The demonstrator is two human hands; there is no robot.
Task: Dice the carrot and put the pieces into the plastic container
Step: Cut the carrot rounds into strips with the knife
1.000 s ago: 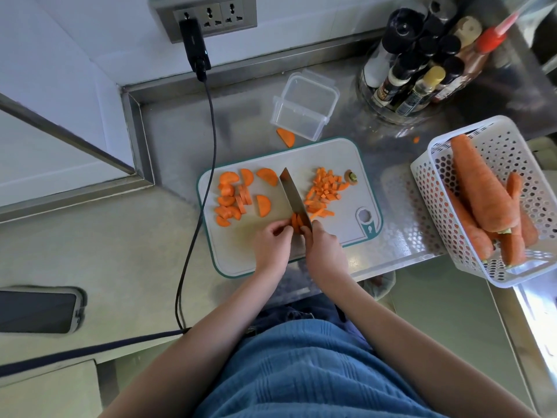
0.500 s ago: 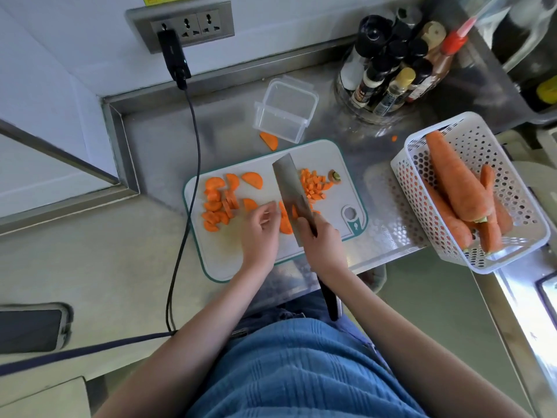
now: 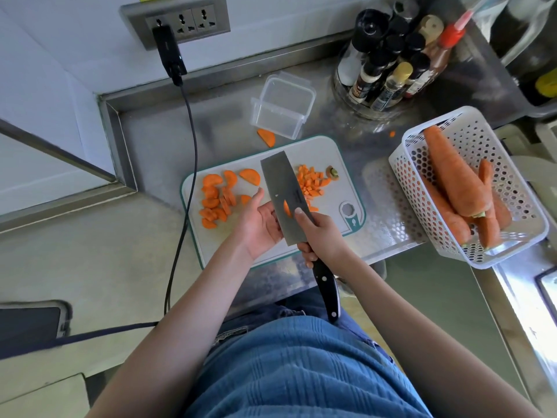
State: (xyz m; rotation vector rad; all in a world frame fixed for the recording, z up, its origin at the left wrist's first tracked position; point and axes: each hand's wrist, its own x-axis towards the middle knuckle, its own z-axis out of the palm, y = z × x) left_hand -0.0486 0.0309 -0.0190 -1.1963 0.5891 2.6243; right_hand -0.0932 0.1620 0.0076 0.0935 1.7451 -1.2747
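Gripped by the black handle in the right hand [image 3: 324, 233], fingers wrapped round it and the forefinger laid along the flat of the blade: a broad cleaver [image 3: 284, 196], lifted clear and tipped flat-side-up above the cutting board [image 3: 331, 152]. Stuck to that flat, a small carrot slice [image 3: 287, 209], clinging wet. Beside the blade, the left hand [image 3: 260, 221], palm up, fingers loosely open and holding nothing, edge of the palm close against the steel; touching or just short of it, hard to say from this angle.

On the board left of the cleaver, a scatter of half-moon slices [image 3: 217, 200], not yet diced. On the right, a heap of small dice [image 3: 310, 184] and the cut stem end [image 3: 332, 172]. Beyond the far edge, on the steel counter [image 3: 156, 140], the plastic container [image 3: 281, 105], apparently with nothing in it yet, and one stray half slice [image 3: 266, 137] just in front of it. Whole carrots in the white basket [image 3: 512, 242] to the right.

Carrot: firm, stiff, light, damp on cut faces, so likely to cling to steel and skid on plastic. Best wiped off the flat with a fingertip, well away from the cutting edge. Half-moons best pinned flat side down, fingertips curled back. Dice too small to pinch singly; better scooped on the blade.
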